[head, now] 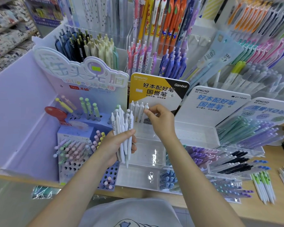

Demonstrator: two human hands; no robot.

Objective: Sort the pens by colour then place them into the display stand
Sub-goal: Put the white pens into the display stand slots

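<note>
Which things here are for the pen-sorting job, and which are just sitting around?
For the job:
- bunch of white pens, held in the left hand
- white pen, pinched at its top by the right hand
- three white pens standing in the clear display stand

Just sitting around:
- red tape dispenser
- pastel ball-top pens
- green-and-white pens on the counter
</note>
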